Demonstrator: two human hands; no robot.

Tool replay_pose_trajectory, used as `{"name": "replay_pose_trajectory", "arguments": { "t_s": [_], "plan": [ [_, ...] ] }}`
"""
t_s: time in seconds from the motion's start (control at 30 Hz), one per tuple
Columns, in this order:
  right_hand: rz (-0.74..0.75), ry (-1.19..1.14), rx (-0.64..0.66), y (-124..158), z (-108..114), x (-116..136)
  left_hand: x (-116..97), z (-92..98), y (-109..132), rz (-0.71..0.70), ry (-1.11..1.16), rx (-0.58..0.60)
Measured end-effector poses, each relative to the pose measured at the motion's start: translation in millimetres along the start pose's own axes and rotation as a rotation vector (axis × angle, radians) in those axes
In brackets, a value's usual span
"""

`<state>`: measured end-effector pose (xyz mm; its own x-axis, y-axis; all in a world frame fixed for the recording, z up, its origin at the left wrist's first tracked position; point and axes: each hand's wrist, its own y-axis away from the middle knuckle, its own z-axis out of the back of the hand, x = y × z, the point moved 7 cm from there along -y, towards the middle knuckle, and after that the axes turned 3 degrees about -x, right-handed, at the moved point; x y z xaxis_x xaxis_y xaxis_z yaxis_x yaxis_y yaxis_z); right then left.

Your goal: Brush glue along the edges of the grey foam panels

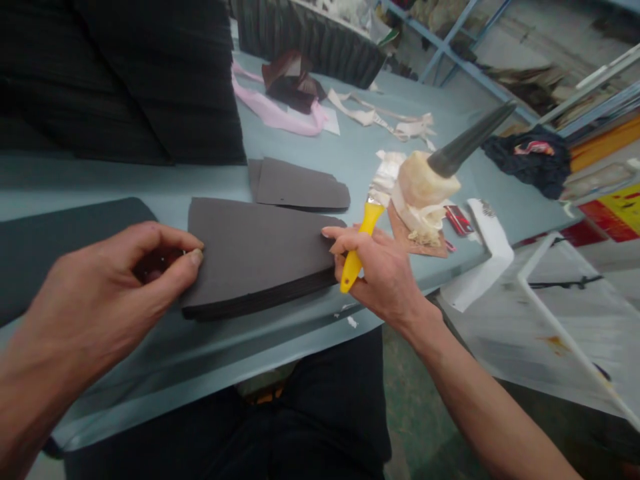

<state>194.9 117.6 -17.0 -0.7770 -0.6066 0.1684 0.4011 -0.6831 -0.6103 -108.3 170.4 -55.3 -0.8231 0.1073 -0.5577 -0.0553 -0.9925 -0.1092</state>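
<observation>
A stack of dark grey tapered sheets (260,247) lies on the table in front of me. My left hand (135,287) is at the stack's left end, thumb and forefinger pinched on the edge of the top sheet. In my right hand (380,267) is a paintbrush (370,217) with a yellow handle, its whitish bristles pointing away from me. The fingertips of that hand touch the stack's narrow right end. Behind the stack lie smaller grey pieces (300,185). A glue-crusted pot (425,183) with a dark tapered spout stands beyond the brush.
Tall black stacks (120,80) rise at the back left. A dark panel (65,233) lies at left. Pink strip (280,117) and pale scraps (375,117) are scattered behind. Right of the pot are a small red box (459,220) and a white strip (483,247) over the table edge.
</observation>
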Motion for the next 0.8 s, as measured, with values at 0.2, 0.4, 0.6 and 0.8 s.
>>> {"name": "replay_pose_trajectory", "arguments": {
  "t_s": [0.2,0.4,0.6,0.8],
  "plan": [
    [-0.028,-0.038,0.053,0.7,-2.7,-1.6,-21.5,8.6,-1.0,0.012,-0.032,0.009],
    [0.008,0.033,0.072,-0.9,-2.4,-0.1,-32.6,12.4,-1.4,0.002,-0.108,0.028],
    [0.02,0.074,0.051,-1.4,-3.6,-0.4,-76.5,20.9,2.5,-0.284,-0.233,-0.114],
    [-0.047,0.007,0.06,0.6,-7.3,-7.1,-101.0,-17.3,-4.6,-0.537,-0.147,0.053]
  ]
}}
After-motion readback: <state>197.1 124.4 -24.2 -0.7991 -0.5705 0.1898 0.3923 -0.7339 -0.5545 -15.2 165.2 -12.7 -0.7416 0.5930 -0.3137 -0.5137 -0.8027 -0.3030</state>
